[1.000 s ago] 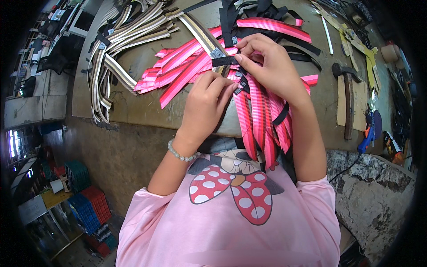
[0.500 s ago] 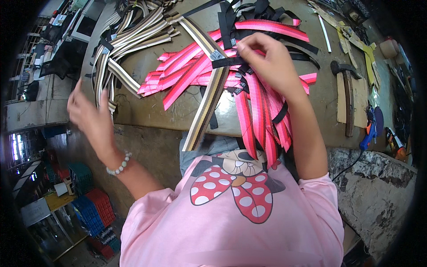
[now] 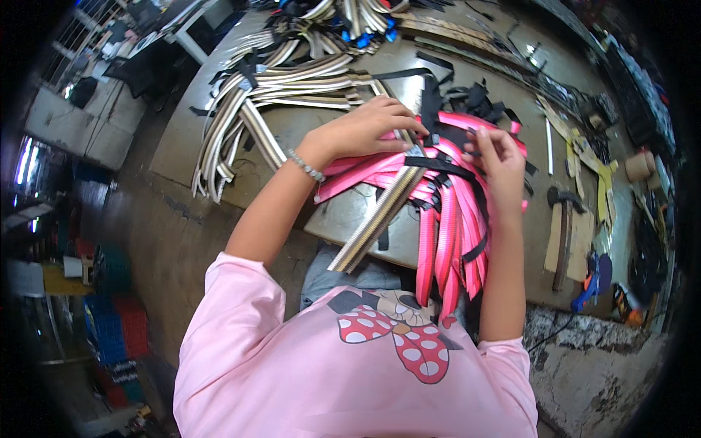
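Note:
My left hand (image 3: pixel 365 131) reaches over a beige, brown and white striped strap (image 3: pixel 380 215) lying across a pile of pink straps (image 3: pixel 449 233). Its fingers are stretched out and the thumb is apart from them, right at the strap. A short black strap (image 3: pixel 438 164) crosses the striped one just below that hand, next to a small label. To the right, my right hand (image 3: pixel 500 164) hovers at the far right of the pink pile, fingers curled toward the thumb. Whatever is between those fingertips is too small to make out.
A large bundle of striped straps (image 3: pixel 241 109) lies left on the metal table (image 3: pixel 186 150). Black straps (image 3: pixel 475 102) are heaped behind the pink ones. At right are a hammer (image 3: pixel 562 241) on cardboard, a blue glue gun (image 3: pixel 584 292) and a tape roll (image 3: pixel 640 166).
My left hand has come from the left side over to the striped strap. My right hand has drawn a little to the right, off the black strap. The view has shifted, showing more table.

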A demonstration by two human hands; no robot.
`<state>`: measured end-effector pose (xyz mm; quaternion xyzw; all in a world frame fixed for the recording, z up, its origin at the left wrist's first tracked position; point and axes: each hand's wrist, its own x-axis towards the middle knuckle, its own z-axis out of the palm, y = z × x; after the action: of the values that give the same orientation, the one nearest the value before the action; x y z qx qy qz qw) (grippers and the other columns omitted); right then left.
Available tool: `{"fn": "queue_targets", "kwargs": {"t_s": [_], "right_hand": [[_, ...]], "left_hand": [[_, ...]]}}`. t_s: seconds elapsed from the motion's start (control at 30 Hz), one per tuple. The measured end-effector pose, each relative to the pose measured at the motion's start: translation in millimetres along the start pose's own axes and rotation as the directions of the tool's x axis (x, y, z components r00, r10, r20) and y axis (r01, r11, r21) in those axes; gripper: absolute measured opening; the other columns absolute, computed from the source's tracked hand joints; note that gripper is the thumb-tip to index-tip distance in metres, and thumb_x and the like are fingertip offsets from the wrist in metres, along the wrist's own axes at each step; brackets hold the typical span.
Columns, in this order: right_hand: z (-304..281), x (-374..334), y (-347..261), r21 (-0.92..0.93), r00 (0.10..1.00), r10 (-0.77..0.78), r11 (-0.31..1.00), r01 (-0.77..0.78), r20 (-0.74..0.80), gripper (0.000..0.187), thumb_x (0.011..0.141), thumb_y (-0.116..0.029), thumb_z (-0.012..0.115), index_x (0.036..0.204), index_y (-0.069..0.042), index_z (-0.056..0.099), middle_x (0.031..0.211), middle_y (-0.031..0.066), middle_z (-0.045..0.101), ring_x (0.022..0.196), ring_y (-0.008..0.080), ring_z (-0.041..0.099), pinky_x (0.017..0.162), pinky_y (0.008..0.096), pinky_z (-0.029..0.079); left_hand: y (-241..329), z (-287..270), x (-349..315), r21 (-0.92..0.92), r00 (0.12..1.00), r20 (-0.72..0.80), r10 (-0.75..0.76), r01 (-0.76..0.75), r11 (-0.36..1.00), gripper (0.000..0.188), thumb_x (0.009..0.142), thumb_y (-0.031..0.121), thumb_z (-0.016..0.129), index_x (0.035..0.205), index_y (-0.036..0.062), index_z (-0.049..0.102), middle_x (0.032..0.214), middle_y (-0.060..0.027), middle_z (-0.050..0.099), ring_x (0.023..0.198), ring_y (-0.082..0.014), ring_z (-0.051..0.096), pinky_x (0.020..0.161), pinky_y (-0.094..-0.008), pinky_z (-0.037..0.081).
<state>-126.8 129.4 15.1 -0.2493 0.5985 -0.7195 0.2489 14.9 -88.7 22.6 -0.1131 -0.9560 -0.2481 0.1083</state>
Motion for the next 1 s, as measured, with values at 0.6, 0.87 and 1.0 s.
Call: {"fn": "queue_targets", "kwargs": {"t_s": [0.6, 0.87, 1.0], "right_hand": [[-26, 12, 4, 0.370, 0.938, -0.080, 0.905, 0.209, -0.336, 0.021, 0.097, -0.024, 0.060, 0.104, -0.004, 0.058, 0.097, 0.0071, 0.064, 0.082, 0.0115, 0.061, 0.063, 0.0264, 0.055], [11, 5, 26, -0.301, 1.000, 0.016, 0.953, -0.020, -0.016, 0.024, 0.097, -0.023, 0.059, 0.092, 0.000, 0.059, 0.085, 0.0052, 0.063, 0.073, 0.0084, 0.059, 0.064, 0.0230, 0.051], [10, 2, 25, -0.162, 0.977, -0.190, 0.972, 0.173, -0.098, 0.022, 0.096, -0.019, 0.061, 0.090, 0.002, 0.060, 0.081, 0.0045, 0.062, 0.070, 0.0075, 0.059, 0.064, 0.0224, 0.050]], "left_hand": [[11, -159, -84, 0.120, 0.454, -0.741, -0.496, 0.815, 0.567, 0.026, 0.092, 0.024, 0.063, 0.113, 0.0089, 0.067, 0.094, -0.0122, 0.071, 0.085, -0.0253, 0.066, 0.077, -0.0326, 0.050], [40, 33, -3, 0.059, 0.862, -0.278, -0.424, 0.456, 0.888, 0.037, 0.087, 0.030, 0.068, 0.108, 0.0000, 0.067, 0.105, -0.0153, 0.064, 0.098, -0.0313, 0.059, 0.090, -0.0371, 0.046], [61, 56, 5, 0.060, 0.846, -0.444, -0.295, 0.357, 0.932, 0.039, 0.084, 0.028, 0.073, 0.105, -0.0031, 0.066, 0.101, -0.0154, 0.062, 0.093, -0.0293, 0.058, 0.082, -0.0386, 0.048]]}}
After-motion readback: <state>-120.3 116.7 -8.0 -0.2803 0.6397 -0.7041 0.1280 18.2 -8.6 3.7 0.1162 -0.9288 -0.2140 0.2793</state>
